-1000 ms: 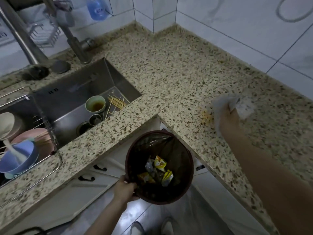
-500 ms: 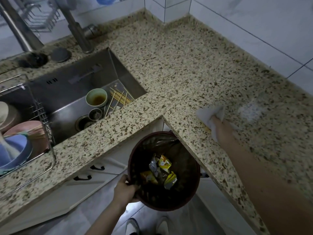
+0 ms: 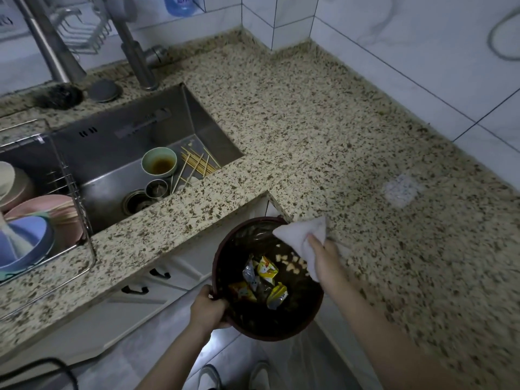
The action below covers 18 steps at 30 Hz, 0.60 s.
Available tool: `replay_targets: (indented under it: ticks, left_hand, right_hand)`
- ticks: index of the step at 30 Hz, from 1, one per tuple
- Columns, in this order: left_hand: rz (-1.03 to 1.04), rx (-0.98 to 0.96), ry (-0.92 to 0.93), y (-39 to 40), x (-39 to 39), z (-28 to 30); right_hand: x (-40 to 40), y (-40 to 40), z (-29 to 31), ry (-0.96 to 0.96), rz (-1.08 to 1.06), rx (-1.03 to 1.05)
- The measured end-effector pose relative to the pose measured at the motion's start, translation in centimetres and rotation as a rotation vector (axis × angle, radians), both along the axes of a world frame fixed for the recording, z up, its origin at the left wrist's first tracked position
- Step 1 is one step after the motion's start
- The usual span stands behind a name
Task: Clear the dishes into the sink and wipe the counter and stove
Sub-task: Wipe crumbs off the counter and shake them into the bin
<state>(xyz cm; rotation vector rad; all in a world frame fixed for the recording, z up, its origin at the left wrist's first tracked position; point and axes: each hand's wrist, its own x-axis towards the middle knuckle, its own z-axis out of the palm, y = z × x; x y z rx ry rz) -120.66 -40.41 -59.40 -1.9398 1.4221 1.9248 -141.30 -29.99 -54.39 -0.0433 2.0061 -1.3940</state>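
Right hand (image 3: 323,258) is gripping a cloth (image 3: 302,237) at the counter (image 3: 309,122) edge; left hand (image 3: 206,309) is holding the bin (image 3: 225,249) rim beneath, crumbs (image 3: 291,263) falling in

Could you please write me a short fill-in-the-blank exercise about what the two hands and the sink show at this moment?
1. The left hand grips the rim of the ____, held below the counter edge.
2. The right hand holds a white ____ at the counter's edge.
3. Pale crumbs are falling into the ____.
4. In the sink, wooden skewers lie beside a green ____.

Missing words: bin; cloth; bin; cup
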Motion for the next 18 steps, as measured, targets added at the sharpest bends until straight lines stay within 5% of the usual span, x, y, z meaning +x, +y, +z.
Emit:
replay_targets:
  ticks: [9, 18]
  left_hand:
    - [-0.001, -0.002, 0.021, 1.6, 3.7, 1.1]
    - [0.136, -0.02, -0.034, 2.6, 9.7, 0.8]
  right_hand:
    - [9.1, 2.4, -6.3, -0.173, 0.115, 0.14]
    - [12.4, 0.0, -4.7, -0.038, 0.319, 0.137]
